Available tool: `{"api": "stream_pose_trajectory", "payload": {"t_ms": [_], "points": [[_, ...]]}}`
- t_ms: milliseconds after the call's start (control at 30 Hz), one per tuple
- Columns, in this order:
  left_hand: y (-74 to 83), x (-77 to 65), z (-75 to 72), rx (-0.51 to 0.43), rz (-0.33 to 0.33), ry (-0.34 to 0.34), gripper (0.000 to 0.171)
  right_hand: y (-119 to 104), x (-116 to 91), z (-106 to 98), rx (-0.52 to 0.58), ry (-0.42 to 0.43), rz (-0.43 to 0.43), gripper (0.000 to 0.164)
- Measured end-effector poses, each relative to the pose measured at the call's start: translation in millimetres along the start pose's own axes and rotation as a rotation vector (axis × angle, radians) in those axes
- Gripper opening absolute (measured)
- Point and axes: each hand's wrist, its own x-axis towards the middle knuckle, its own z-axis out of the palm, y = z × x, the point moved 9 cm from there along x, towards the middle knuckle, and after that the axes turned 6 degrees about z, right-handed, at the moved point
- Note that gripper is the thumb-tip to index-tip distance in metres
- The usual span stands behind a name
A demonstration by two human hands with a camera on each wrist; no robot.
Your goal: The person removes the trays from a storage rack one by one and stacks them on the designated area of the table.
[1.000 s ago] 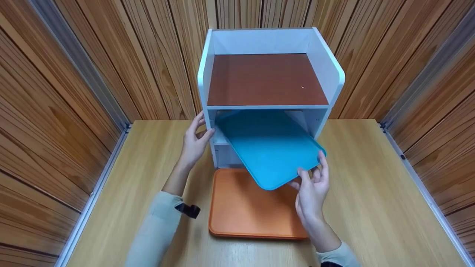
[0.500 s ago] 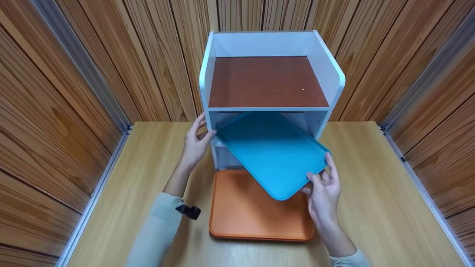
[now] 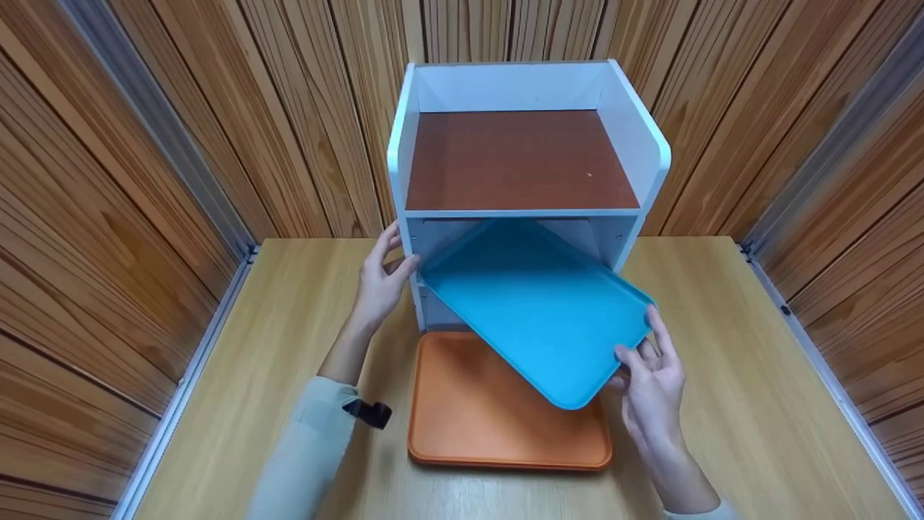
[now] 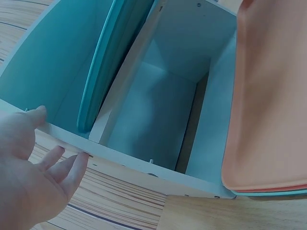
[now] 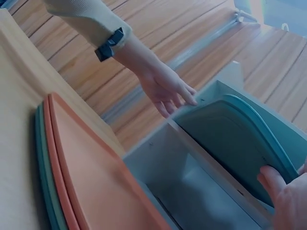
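My right hand (image 3: 653, 393) pinches the near right corner area of a blue tray (image 3: 541, 310), thumb on the rim. The tray slants out of the middle compartment of a white shelf unit (image 3: 650, 155), its far corner inside and its near corner over the orange tray (image 3: 476, 412). On the unit's left side panel, my left hand (image 3: 379, 285) grips the front edge; in the left wrist view the thumb (image 4: 36, 116) lies at the edge and the fingers are against the outer face. The right wrist view shows the tray (image 5: 230, 139) just above the divider board.
Below the orange tray, the right wrist view shows another orange tray and teal trays (image 5: 45, 158) stacked on the wooden table (image 3: 758, 375). The unit's brown top shelf (image 3: 520, 159) has raised white sides. Wood-panelled walls (image 3: 310, 108) stand behind and at both sides.
My right hand has drawn the blue tray toward me and to the right, so more of it sticks out of the compartment. My left hand has stayed at the side panel.
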Motion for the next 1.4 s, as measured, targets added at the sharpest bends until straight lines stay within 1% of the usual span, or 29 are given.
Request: {"api": "stream_pose_trajectory", "payload": {"t_ms": [133, 267, 367, 533, 667, 867, 967, 1133, 1400], "points": [[0.2, -0.1, 0.8, -0.007, 0.011, -0.005, 0.067, -2.6, 4.0, -11.5, -0.053, -0.002, 0.032, 0.077], [1.4, 0.2, 0.7, -0.006, 0.029, -0.002, 0.066, -6.6, 9.6, -18.4, -0.085, -0.031, 0.035, 0.076], [2.5, 0.3, 0.7, -0.005, 0.041, -0.001, 0.066, -11.3, 13.8, -21.1, -0.085, -0.077, 0.01, 0.076], [2.0, 0.2, 1.2, -0.006, 0.044, -0.004, 0.067, -18.3, 19.7, -22.9, -0.065, -0.186, -0.032, 0.076], [1.5, -0.2, 0.5, -0.002, 0.044, -0.001, 0.067, -21.7, 24.0, -23.6, -0.047, -0.255, -0.054, 0.076], [4.5, -0.7, 0.4, -0.001, 0.047, -0.005, 0.066, -23.5, 29.6, -26.7, -0.052, -0.321, -0.08, 0.063], [4.7, 0.1, 0.3, -0.004, 0.053, -0.007, 0.066, -22.8, 33.7, -27.9, -0.076, -0.338, -0.066, 0.06], [4.1, 1.4, 0.0, -0.003, 0.056, -0.001, 0.066, -22.0, 40.7, -29.8, -0.116, -0.351, -0.029, 0.059], [2.6, 1.4, -0.1, 0.007, 0.041, 0.002, 0.067, -21.5, 43.1, -27.2, -0.135, -0.463, -0.026, 0.063]]}}
